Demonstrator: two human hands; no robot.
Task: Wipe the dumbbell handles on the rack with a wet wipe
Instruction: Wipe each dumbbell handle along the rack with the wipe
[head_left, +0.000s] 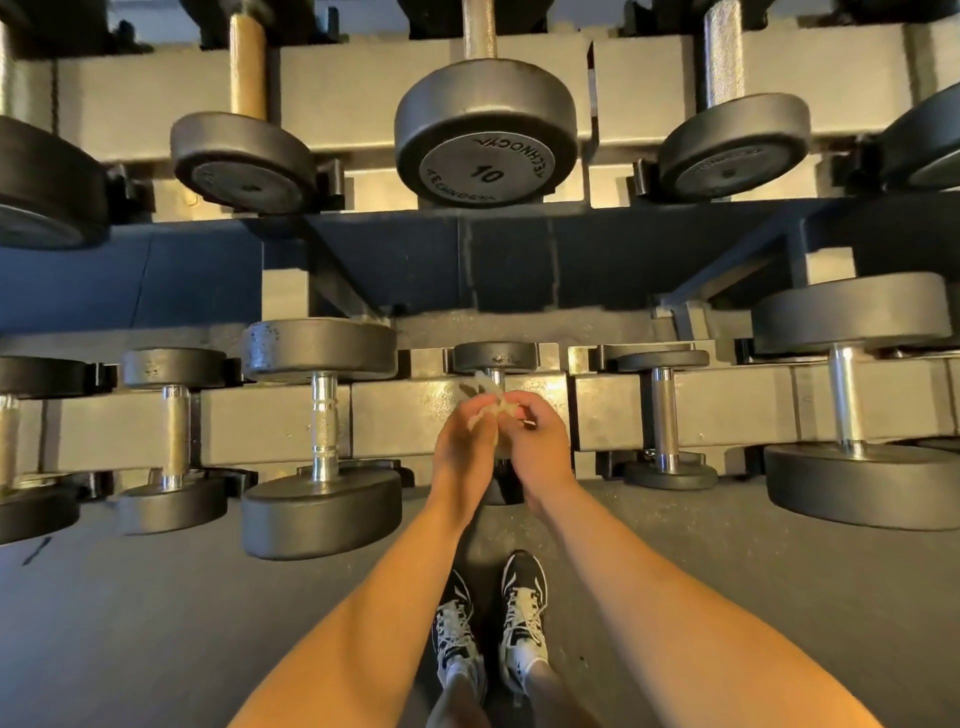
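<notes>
Standing before a two-tier rack (275, 426), looking straight down. Holding a crumpled, pale wipe (485, 402) over the middle of the lower tier, both hands meeting on it. Pinching one side of it with the left hand (465, 441), fingers curled in. Pinching the other side with the right hand (537, 441), fingers curled likewise, fingertips close against the left ones. Directly beneath the wipe, a small dumbbell (494, 357) lying front to back across the tier: far head clear of the hands, a short piece of handle (496, 376) just beyond the wipe, near head mostly hidden behind the wrists. Cannot tell whether the wipe touches that handle. Just left of it on the same tier, a bigger dumbbell (324, 426) with a bright chrome grip, near head overhanging the rack's front edge. To the right, a slim dumbbell (662, 415), then a heavy one (852, 405) toward the right end. On the upper tier, above the hands, a dumbbell marked 10 (485, 135), with more on either side. Below, on the grey floor (156, 623), two black-and-white shoes (522, 613) between the forearms, toes toward the rack.
</notes>
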